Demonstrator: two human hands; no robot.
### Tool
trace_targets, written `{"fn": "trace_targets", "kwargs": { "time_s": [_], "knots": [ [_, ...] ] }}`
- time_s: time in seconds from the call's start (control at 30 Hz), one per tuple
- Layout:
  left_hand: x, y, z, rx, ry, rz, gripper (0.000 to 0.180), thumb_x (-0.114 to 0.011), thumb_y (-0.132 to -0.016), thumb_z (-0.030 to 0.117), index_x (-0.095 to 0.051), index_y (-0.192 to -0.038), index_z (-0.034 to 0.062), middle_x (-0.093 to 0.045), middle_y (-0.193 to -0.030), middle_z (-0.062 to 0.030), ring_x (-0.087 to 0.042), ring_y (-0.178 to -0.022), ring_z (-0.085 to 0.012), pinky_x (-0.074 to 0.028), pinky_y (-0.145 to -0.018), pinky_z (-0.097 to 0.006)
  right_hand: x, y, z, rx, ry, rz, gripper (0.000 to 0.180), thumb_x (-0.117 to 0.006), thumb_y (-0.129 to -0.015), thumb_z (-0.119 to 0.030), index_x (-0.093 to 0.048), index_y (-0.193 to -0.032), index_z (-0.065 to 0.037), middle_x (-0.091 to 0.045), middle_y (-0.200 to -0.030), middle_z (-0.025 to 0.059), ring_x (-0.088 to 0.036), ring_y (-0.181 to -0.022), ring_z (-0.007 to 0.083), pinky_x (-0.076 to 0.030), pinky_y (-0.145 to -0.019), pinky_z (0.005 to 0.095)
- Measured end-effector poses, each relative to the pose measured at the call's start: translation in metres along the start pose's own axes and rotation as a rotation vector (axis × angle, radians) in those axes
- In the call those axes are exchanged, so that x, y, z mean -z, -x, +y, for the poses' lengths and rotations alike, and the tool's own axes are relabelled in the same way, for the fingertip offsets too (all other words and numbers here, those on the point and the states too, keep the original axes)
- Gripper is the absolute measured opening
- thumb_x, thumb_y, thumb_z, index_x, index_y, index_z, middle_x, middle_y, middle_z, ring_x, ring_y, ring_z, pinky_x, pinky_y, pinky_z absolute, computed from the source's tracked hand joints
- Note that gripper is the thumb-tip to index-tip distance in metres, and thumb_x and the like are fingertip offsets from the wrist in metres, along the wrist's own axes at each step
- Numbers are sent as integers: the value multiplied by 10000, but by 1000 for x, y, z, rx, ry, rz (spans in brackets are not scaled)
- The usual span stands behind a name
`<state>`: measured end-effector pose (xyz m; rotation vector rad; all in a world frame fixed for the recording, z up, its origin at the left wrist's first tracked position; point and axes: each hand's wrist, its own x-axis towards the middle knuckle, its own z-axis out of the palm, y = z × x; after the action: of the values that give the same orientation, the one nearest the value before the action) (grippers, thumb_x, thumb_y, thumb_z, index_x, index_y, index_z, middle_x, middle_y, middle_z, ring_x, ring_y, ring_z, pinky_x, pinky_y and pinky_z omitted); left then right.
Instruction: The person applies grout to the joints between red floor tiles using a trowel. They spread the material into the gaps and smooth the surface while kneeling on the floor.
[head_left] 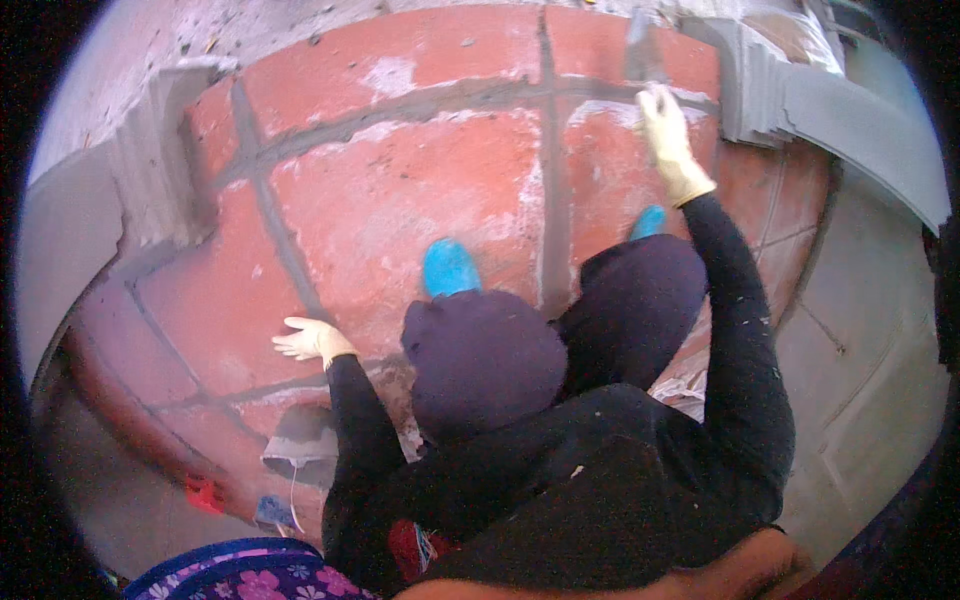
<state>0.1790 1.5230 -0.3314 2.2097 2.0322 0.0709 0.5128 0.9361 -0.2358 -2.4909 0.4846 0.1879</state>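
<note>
On red tiles (400,200), left hand (305,338) flat and empty, right hand (668,140) gripping trowel (643,50) ahead

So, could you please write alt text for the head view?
A crouching person in dark clothes reaches the gloved right hand, gripping a grey tool, to a grey mortar joint between red tiles. The gloved left hand lies flat on one; blue shoes show.
</note>
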Motion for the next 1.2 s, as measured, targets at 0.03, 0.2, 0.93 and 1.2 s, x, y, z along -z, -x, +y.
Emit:
{"fn": "trace_targets", "kwargs": {
  "time_s": [0.03, 0.2, 0.93, 1.2],
  "knots": [
    [-3, -3, -7, 144, -22, 11, 719, -328, -1029, 522, -293, -1527, 4, -252, -1595, -247, -228, -1477, -429, -195, -1182, -575, 4, -12, 0, -133, -53, -19, 553, -604, -953, -398, -539, -1366, -35, -633, -1285, 170, -627, -1120, 263, -481, -965, 360],
    [-18, 0, -12, 95, -17, 121, 656, -300, -1051, 454, -334, -1508, -15, -303, -1575, -244, -247, -1474, -416, -201, -1192, -539, -22, 1, -4, -280, -147, -97, 425, -594, -978, -333, -550, -1293, -51, -628, -911, 60, -600, -687, 141, -518, -594, 307],
    [-1, 6, 6, 132, 45, 77, 664, -326, -1043, 436, -316, -1501, -46, -264, -1570, -293, -205, -1480, -442, -157, -1210, -536, -118, 197, -85, -33, 87, -182, 462, -628, -962, -302, -559, -1356, -69, -676, -1204, 187, -666, -1102, 295, -496, -949, 356],
    [0, 5, 6, 139, 17, 64, 652, -330, -1041, 421, -322, -1496, -46, -282, -1562, -295, -220, -1476, -438, -173, -1200, -555, -134, 199, -106, 20, 162, -122, 437, -605, -960, -269, -548, -1354, -89, -671, -1161, 212, -660, -1059, 377, -520, -897, 419]
  ]
}}
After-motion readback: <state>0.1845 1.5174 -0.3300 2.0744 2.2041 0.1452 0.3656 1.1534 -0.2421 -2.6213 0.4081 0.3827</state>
